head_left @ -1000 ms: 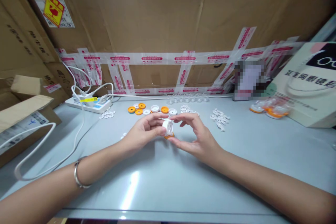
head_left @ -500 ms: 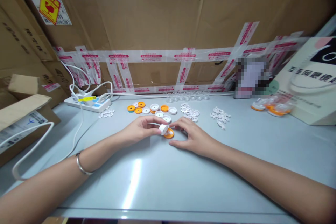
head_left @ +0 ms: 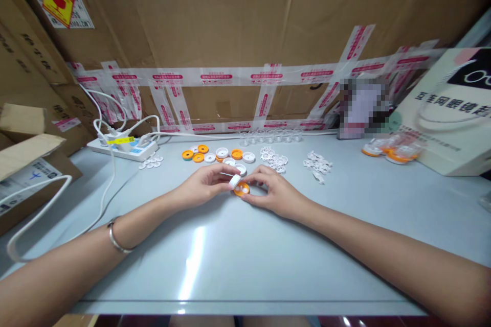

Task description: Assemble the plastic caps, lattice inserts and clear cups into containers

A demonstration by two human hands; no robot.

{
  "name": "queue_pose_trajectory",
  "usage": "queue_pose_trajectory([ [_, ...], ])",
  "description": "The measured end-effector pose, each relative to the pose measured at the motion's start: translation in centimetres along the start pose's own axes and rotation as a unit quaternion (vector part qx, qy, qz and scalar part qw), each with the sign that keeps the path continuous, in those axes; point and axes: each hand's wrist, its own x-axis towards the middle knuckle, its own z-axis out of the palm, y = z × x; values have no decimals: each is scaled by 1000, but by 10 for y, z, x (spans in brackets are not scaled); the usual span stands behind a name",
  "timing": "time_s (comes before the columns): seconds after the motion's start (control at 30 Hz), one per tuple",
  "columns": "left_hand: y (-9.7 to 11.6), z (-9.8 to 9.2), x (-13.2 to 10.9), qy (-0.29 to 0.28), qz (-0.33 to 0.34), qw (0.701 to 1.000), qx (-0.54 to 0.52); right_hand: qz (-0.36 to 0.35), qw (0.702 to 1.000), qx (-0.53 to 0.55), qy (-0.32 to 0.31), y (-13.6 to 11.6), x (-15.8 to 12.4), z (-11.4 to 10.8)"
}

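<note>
Between the thumb and fingers of my left hand (head_left: 207, 184) is a white round plastic cap (head_left: 235, 181), held tilted just above the table. Below and beside it lies an orange round cap (head_left: 241, 192) with small white pieces inside. The thumb and fingertips of my right hand (head_left: 274, 189) close on the orange cap's right edge. Behind my hands sit more orange caps (head_left: 237, 154) and white caps (head_left: 248, 157), loosely grouped.
White ring-like parts (head_left: 274, 159) and small white pieces (head_left: 317, 163) lie in piles. Clear plastic cups (head_left: 270, 136) line the back. A power strip (head_left: 123, 148) with cables and white discs (head_left: 151, 161) are left; orange-and-clear assemblies (head_left: 399, 155) are right.
My right thumb and fingers have closed in on the orange cap's edge. My left hand has tilted the white cap. The whole view has shifted slightly.
</note>
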Motion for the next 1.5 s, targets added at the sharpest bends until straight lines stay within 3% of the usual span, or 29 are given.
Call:
queue_pose_trajectory([
  [0.4,-5,2,1,12,37,992,116,6,1000,17,-1,1,0,1],
  [0.77,4,7,-2,-10,142,932,334,-6,1000,27,0,2,1,0],
  [1.03,6,10,-2,-18,158,908,387,-13,999,32,0,3,2,1],
  [1.5,6,10,0,-47,175,892,414,21,999,48,-14,3,2,-3],
])
